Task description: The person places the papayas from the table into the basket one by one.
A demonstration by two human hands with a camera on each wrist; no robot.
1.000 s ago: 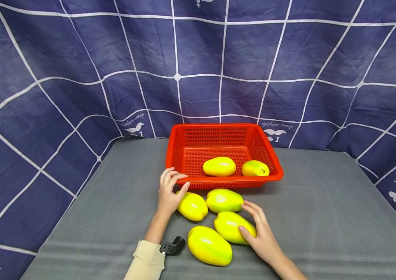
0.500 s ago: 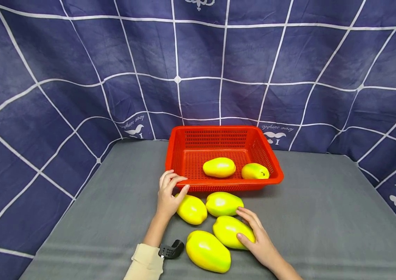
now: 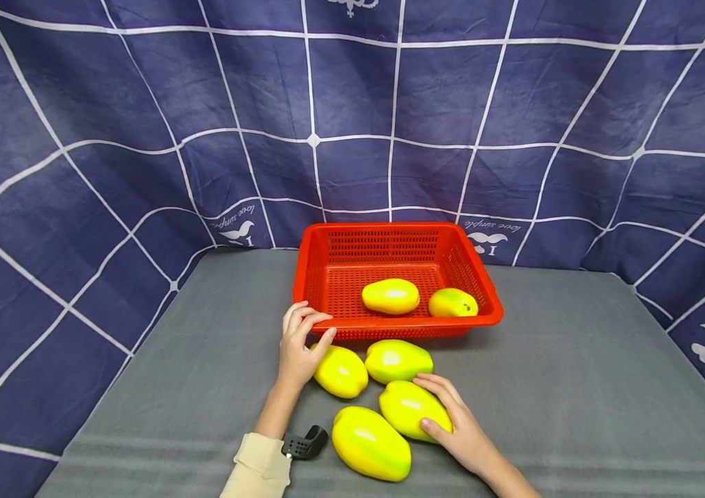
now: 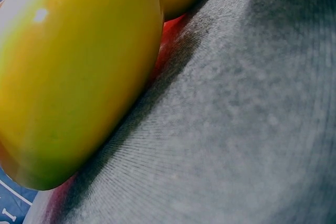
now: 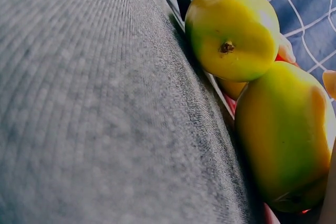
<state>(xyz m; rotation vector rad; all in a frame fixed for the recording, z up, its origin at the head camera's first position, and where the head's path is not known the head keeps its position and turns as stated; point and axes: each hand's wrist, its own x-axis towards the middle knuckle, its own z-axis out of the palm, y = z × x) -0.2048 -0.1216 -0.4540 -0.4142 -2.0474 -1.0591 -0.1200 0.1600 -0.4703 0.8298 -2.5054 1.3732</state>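
Observation:
My left hand holds the front left rim of a red plastic basket, fingers over the edge and thumb outside. Right by that thumb lies a yellow papaya, also large in the left wrist view. My right hand grips a yellow-green papaya on the table, thumb on its near side and fingers along its far side. Behind it is another papaya, and a larger papaya lies nearest me. The right wrist view shows the gripped papaya beside one with a stem scar.
Inside the basket lie two papayas, one in the middle and one at the right. A black strap device is on the left wrist. Grey cloth covers the table, and a blue checked curtain hangs behind.
The right hand's fingertips have moved left and toward me, from the papaya behind onto the one it grips. The left hand stays on the basket rim.

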